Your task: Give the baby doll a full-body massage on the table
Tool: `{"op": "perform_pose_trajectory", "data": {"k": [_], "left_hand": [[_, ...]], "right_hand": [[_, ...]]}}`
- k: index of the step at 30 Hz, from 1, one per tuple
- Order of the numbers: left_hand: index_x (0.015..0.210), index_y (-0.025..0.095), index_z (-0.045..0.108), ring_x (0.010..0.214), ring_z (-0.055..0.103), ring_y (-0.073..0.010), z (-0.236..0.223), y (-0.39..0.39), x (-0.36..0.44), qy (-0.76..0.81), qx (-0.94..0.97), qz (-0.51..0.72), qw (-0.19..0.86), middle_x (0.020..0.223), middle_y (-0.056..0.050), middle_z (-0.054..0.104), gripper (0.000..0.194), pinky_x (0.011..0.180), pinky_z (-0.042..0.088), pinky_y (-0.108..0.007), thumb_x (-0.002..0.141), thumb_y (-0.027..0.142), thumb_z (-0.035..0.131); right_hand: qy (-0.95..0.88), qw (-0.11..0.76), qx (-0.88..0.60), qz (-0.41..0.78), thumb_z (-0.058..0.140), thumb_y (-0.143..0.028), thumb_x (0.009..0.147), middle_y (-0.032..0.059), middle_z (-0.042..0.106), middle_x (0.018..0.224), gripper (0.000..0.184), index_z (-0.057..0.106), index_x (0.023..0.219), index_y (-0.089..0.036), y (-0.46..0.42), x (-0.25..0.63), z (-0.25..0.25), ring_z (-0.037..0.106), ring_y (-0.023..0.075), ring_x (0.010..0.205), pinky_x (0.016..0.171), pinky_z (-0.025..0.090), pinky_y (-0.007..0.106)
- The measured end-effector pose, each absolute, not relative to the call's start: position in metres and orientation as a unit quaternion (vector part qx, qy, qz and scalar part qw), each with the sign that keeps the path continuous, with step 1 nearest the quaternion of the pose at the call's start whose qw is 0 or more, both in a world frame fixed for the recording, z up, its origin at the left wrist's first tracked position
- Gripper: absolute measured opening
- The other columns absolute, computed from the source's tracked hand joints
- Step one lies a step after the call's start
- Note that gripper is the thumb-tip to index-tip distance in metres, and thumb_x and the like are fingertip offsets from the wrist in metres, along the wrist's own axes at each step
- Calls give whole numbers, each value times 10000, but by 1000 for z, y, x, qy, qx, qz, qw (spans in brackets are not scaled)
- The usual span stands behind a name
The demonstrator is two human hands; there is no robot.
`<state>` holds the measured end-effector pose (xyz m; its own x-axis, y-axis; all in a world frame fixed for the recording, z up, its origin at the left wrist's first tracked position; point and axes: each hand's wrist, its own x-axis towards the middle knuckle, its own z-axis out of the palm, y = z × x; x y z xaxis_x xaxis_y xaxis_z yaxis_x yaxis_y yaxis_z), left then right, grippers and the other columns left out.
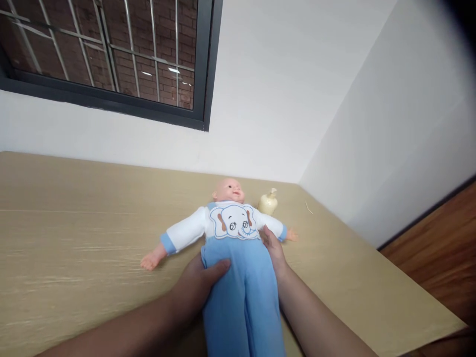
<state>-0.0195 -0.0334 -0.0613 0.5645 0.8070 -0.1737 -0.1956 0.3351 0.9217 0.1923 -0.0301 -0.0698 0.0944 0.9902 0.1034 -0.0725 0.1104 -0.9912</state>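
Observation:
A baby doll [232, 223] lies on its back on a beige table [74, 233], head toward the wall, arms spread. It wears a white top with an elephant bib and light blue trousers [241, 292]. My left hand [199, 285] grips the doll's waist from the left, thumb lying across the blue cloth. My right hand [275, 253] presses against the doll's right side at the waist, fingers tucked along the cloth. Both hands hold the doll between them.
A small cream pump bottle [268, 202] stands just right of the doll's head. White walls meet in a corner behind the table. A barred window [111, 54] is at the upper left. The table's right edge drops to a wooden floor [439, 258].

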Motion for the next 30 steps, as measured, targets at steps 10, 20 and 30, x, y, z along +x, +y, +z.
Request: {"op": "perform_pose_trajectory", "data": {"k": [10, 20, 30], "left_hand": [[1411, 172, 475, 1282, 565, -367, -63, -13, -25, 437, 629, 296, 570, 1391, -133, 611, 678, 1078, 456, -457, 838, 462, 692], [1036, 251, 659, 911, 697, -356, -65, 3, -37, 501, 737, 223, 395, 936, -69, 746, 437, 745, 513, -393, 776, 602, 645], [899, 211, 666, 853, 649, -346, -14, 8, -71, 447, 854, 75, 254, 925, -111, 723, 462, 698, 430, -380, 779, 656, 629]], "right_hand": [[-413, 571, -411, 579, 751, -516, 794, 126, 703, 1282, 617, 646, 1295, -173, -38, 188, -83, 647, 348, 1201, 1080, 454, 522], [-512, 478, -550, 455, 657, -635, 855, 81, 672, 1343, 578, 676, 1287, -252, -45, 197, -76, 565, 348, 1303, 1148, 365, 543], [-592, 377, -595, 392, 559, -664, 901, 80, 740, 1184, 524, 740, 1152, -241, -57, 183, -67, 631, 351, 1156, 1036, 429, 511]]}}
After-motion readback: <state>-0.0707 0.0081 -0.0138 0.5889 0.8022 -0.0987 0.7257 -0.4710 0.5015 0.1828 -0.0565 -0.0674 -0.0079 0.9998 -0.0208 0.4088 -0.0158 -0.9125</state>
